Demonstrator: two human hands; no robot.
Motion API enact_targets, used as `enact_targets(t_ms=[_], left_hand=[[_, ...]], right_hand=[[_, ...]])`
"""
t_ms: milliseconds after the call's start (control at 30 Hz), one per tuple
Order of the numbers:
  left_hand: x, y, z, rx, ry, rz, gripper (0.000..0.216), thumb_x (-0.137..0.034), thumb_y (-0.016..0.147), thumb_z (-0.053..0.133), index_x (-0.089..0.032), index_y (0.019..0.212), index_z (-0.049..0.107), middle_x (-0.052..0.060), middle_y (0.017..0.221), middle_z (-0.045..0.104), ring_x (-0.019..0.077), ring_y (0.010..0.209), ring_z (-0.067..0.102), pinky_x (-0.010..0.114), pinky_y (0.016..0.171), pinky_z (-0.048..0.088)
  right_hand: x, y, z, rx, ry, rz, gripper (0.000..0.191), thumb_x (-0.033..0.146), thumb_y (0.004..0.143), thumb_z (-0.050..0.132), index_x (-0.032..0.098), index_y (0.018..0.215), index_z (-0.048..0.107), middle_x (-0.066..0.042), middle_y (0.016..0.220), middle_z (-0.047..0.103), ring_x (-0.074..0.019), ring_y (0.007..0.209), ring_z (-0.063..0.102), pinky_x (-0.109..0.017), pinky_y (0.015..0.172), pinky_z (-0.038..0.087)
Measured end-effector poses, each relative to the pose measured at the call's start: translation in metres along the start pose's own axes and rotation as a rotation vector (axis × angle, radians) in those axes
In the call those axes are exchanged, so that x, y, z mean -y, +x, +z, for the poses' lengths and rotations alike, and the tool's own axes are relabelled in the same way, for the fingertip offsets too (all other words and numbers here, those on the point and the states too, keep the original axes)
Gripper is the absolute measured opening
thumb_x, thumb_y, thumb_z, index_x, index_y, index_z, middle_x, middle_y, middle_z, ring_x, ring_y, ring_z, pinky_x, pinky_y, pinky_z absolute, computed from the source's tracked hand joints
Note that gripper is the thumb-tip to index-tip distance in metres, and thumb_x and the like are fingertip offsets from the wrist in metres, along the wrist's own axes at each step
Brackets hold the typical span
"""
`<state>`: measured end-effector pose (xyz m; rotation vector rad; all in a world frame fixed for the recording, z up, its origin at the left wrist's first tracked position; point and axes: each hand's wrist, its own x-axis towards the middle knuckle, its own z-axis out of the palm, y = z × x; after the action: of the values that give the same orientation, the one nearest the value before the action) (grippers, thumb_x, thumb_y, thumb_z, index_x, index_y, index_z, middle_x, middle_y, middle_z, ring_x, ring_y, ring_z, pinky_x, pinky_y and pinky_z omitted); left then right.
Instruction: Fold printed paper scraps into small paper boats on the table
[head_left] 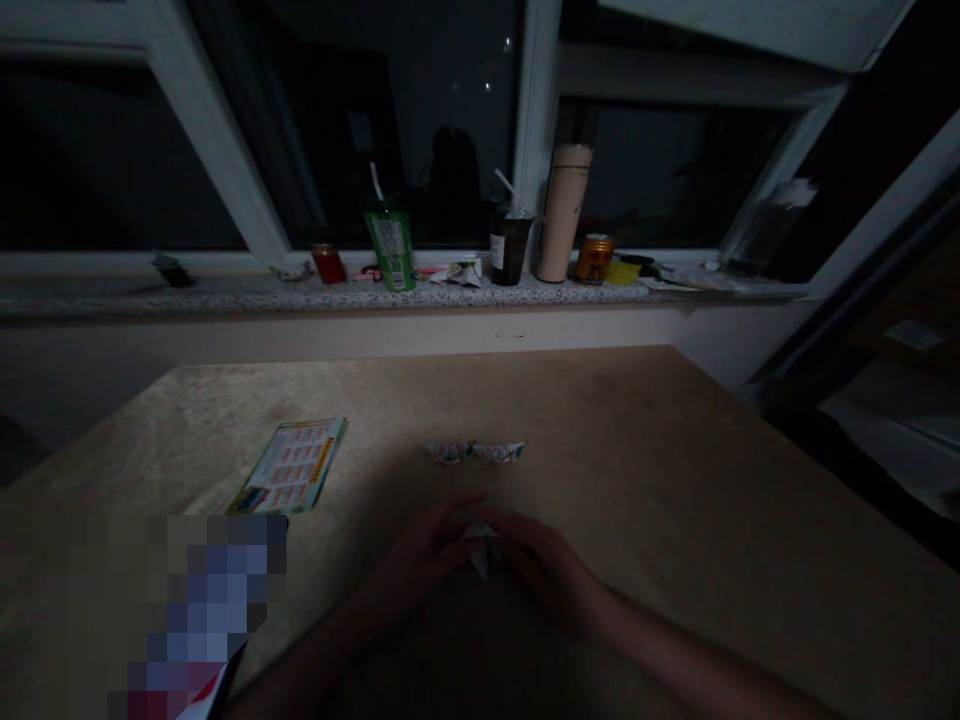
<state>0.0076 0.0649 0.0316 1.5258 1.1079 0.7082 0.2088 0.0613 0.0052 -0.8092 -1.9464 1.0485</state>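
Both hands meet low in the middle of the head view, over the wooden table (600,420). Between them is a small piece of folded pale paper (484,555), with a point towards me. My left hand (431,540) grips its left side, thumb on the paper and a finger stretched out beyond it. My right hand (544,560) has its fingers closed on the right side. Just beyond the hands lie two small folded pieces of printed paper (474,453), end to end. Dim light hides the exact fingertip contact.
A printed card stack (292,465) lies on the left, with a pixelated blurred area nearer me. Along the windowsill (450,295) stand a red jar (328,264), a green cup (391,245), a dark cup (510,248), a tall beige flask (562,215) and an orange can (595,259).
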Motion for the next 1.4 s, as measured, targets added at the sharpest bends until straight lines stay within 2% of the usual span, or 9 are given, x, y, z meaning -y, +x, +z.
enact_targets(t_ms=[267, 433, 600, 767, 833, 933, 1033, 1200, 1400], left_hand=[[0.002, -0.002, -0.003, 0.008, -0.062, -0.006, 0.049, -0.042, 0.081, 0.054, -0.025, 0.127, 0.052, 0.005, 0.120, 0.063, 0.0264, 0.110, 0.056, 0.039, 0.092, 0.042], [-0.002, -0.001, 0.001, 0.049, -0.034, -0.025, 0.041, -0.047, 0.079, 0.059, -0.019, 0.109, 0.064, 0.005, 0.104, 0.069, 0.0268, 0.096, 0.062, 0.037, 0.083, 0.046], [-0.007, 0.001, 0.008, 0.056, 0.012, -0.059, 0.030, -0.040, 0.077, 0.067, -0.018, 0.097, 0.065, 0.003, 0.089, 0.070, 0.0239, 0.085, 0.064, 0.032, 0.073, 0.048], [-0.002, 0.002, 0.009, 0.062, 0.027, -0.055, 0.030, -0.034, 0.075, 0.068, -0.017, 0.099, 0.065, 0.005, 0.096, 0.071, 0.0251, 0.090, 0.064, 0.033, 0.078, 0.048], [0.000, 0.003, 0.010, 0.065, 0.036, -0.049, 0.031, -0.034, 0.075, 0.069, -0.016, 0.101, 0.065, 0.005, 0.097, 0.071, 0.0248, 0.091, 0.064, 0.033, 0.079, 0.048], [0.003, 0.002, 0.011, 0.071, 0.061, -0.048, 0.030, -0.036, 0.076, 0.068, -0.016, 0.098, 0.066, 0.004, 0.093, 0.071, 0.0237, 0.088, 0.064, 0.030, 0.076, 0.048], [0.002, 0.001, 0.013, 0.070, 0.102, -0.062, 0.025, -0.037, 0.076, 0.068, -0.015, 0.089, 0.067, 0.002, 0.084, 0.070, 0.0222, 0.080, 0.064, 0.027, 0.069, 0.047], [0.000, 0.000, 0.015, 0.064, 0.185, -0.095, 0.023, -0.036, 0.073, 0.069, -0.017, 0.085, 0.069, 0.000, 0.077, 0.068, 0.0198, 0.073, 0.062, 0.024, 0.061, 0.044], [0.002, 0.001, 0.015, 0.055, 0.283, -0.101, 0.020, -0.036, 0.070, 0.071, -0.017, 0.072, 0.069, -0.002, 0.065, 0.063, 0.0165, 0.062, 0.055, 0.022, 0.053, 0.037]], right_hand=[[0.007, 0.003, -0.009, 0.024, 0.108, 0.029, 0.034, 0.037, 0.098, 0.040, 0.025, 0.120, 0.063, -0.007, 0.095, 0.062, -0.0163, 0.084, 0.058, -0.028, 0.074, 0.047], [0.011, 0.002, -0.008, 0.025, 0.086, 0.007, 0.033, 0.030, 0.098, 0.040, 0.025, 0.123, 0.061, -0.008, 0.101, 0.060, -0.0166, 0.089, 0.057, -0.028, 0.078, 0.045], [0.008, 0.000, -0.005, 0.009, 0.010, 0.016, 0.032, 0.022, 0.095, 0.042, 0.027, 0.118, 0.064, -0.007, 0.098, 0.059, -0.0175, 0.089, 0.057, -0.029, 0.077, 0.046], [0.002, -0.002, -0.004, -0.065, 0.154, 0.029, 0.045, 0.017, 0.090, 0.048, 0.027, 0.134, 0.045, -0.008, 0.119, 0.058, -0.0194, 0.106, 0.056, -0.036, 0.092, 0.044], [0.001, -0.002, -0.005, -0.057, 0.262, 0.068, 0.049, 0.018, 0.087, 0.053, 0.026, 0.134, 0.042, -0.008, 0.120, 0.059, -0.0195, 0.107, 0.057, -0.036, 0.092, 0.045], [0.003, 0.001, -0.007, -0.028, 0.346, 0.119, 0.038, 0.023, 0.086, 0.056, 0.022, 0.124, 0.052, -0.007, 0.110, 0.064, -0.0192, 0.100, 0.061, -0.033, 0.086, 0.048], [0.003, 0.004, -0.007, -0.039, 0.273, 0.179, 0.024, 0.034, 0.088, 0.056, 0.018, 0.104, 0.064, -0.006, 0.093, 0.067, -0.0183, 0.085, 0.063, -0.029, 0.075, 0.050], [-0.004, 0.007, -0.004, -0.103, 0.166, 0.237, 0.033, 0.048, 0.086, 0.056, 0.017, 0.083, 0.068, -0.003, 0.075, 0.065, -0.0152, 0.067, 0.059, -0.024, 0.059, 0.047], [-0.007, 0.008, -0.005, -0.111, 0.088, 0.218, 0.036, 0.048, 0.087, 0.054, 0.016, 0.075, 0.066, -0.001, 0.065, 0.060, -0.0133, 0.061, 0.054, -0.022, 0.053, 0.043]])
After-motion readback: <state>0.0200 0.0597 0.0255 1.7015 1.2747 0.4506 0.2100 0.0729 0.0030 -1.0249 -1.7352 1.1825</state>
